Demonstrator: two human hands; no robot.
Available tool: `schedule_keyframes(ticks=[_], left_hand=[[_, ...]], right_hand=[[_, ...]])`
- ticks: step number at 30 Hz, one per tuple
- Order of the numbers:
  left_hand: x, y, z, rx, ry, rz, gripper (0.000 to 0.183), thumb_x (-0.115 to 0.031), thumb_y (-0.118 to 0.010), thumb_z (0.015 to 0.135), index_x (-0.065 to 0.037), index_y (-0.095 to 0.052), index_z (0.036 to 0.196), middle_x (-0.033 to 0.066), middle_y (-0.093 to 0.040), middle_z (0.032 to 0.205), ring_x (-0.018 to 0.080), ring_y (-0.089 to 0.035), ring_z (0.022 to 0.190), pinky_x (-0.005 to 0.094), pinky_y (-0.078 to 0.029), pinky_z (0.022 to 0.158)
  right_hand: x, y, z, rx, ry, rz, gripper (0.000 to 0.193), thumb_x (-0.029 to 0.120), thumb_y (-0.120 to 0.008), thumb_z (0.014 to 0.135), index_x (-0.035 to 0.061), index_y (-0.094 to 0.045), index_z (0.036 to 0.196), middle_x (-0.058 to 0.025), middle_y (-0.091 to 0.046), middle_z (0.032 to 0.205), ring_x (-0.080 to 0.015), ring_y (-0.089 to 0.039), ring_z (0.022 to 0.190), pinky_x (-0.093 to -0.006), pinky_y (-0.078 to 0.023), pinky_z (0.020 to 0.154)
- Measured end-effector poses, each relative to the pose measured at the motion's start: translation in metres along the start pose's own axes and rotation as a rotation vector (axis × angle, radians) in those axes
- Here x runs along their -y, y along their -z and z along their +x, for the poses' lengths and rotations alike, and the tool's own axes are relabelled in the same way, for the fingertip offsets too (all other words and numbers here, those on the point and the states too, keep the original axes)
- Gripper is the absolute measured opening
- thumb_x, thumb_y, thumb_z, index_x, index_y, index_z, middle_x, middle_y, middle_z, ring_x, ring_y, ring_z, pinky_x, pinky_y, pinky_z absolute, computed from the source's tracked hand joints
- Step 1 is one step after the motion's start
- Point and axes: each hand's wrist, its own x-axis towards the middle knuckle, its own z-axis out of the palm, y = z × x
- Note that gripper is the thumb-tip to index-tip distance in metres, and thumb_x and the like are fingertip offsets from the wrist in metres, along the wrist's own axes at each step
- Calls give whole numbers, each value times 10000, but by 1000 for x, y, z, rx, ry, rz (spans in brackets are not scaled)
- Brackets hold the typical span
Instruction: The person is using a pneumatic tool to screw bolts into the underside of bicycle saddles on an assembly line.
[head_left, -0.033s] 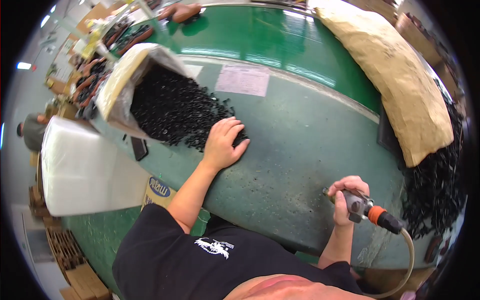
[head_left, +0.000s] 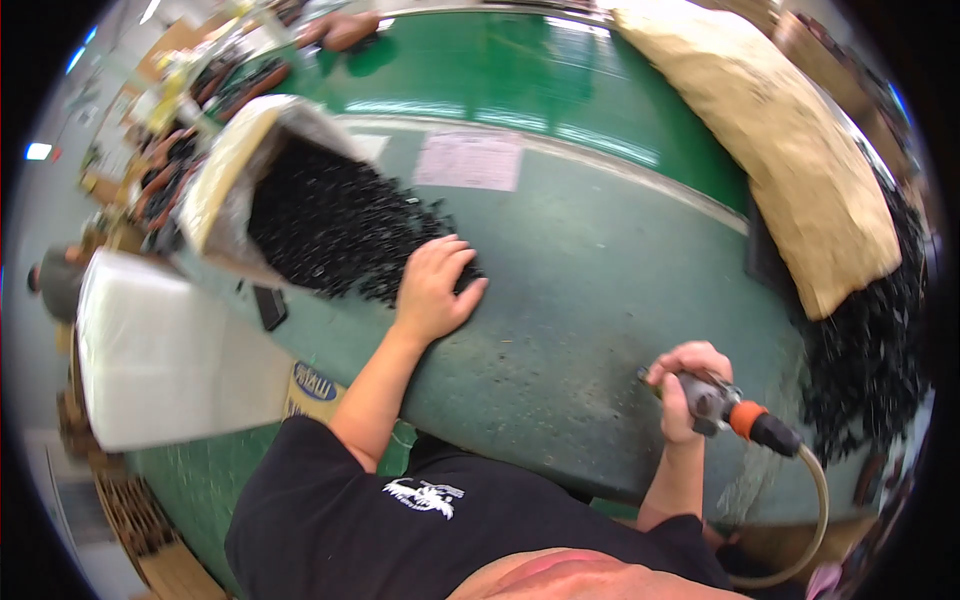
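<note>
My left hand point(head_left: 433, 290) lies palm down at the near right edge of a pile of small black pieces point(head_left: 325, 215), its thumb apart from the fingers. The fingertips rest over the pieces, and what lies under them is hidden. The pile spills onto the green table point(head_left: 560, 270) from a tipped box point(head_left: 215, 200) lined with clear plastic. On the right, my right hand point(head_left: 685, 385) is wrapped round a grey handheld air tool point(head_left: 708, 402), held over the table. The tool has an orange collar point(head_left: 745, 418), a black coupling and a beige hose point(head_left: 822, 510). Its tip points left.
A large brown paper sack point(head_left: 780, 150) lies at the right beside another heap of black pieces point(head_left: 868, 370). A pink printed sheet point(head_left: 468, 160) and a dark phone-like object point(head_left: 270, 307) lie on the table. A white foam-like block point(head_left: 170, 350) stands left. Shoes point(head_left: 345, 30) sit behind.
The whole view has shifted slightly, so most things sit a little further left. Both hands keep nearly the same places on the table and tool.
</note>
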Motion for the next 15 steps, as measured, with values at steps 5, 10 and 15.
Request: schedule_keyframes(ticks=[5,10,15], left_hand=[[-7,13,6,59,18,105,411,-229,-825,863,-41,-718,1213,159,-703,1305,361,-631,1286,486,-468,1107],[9,-21,3,97,-74,27,378,-158,-767,941,21,-688,1265,219,-674,1346,399,-624,1282,492,-470,1108],[12,-16,-12,99,-81,66,363,-169,-749,978,29,-685,1275,200,-670,1365,382,-626,1280,478,-482,1097]], right_hand=[[0,4,17,139,91,-46,357,-111,-664,871,55,-610,1182,-118,-668,989,-182,-683,804,-329,-585,698],[7,18,8,24,8,-184,252,-51,-714,849,70,-637,1056,-55,-685,939,-147,-672,808,-308,-551,703],[8,15,1,12,-44,-153,198,19,-724,869,72,-607,1021,-47,-687,913,-157,-674,816,-328,-539,740]])
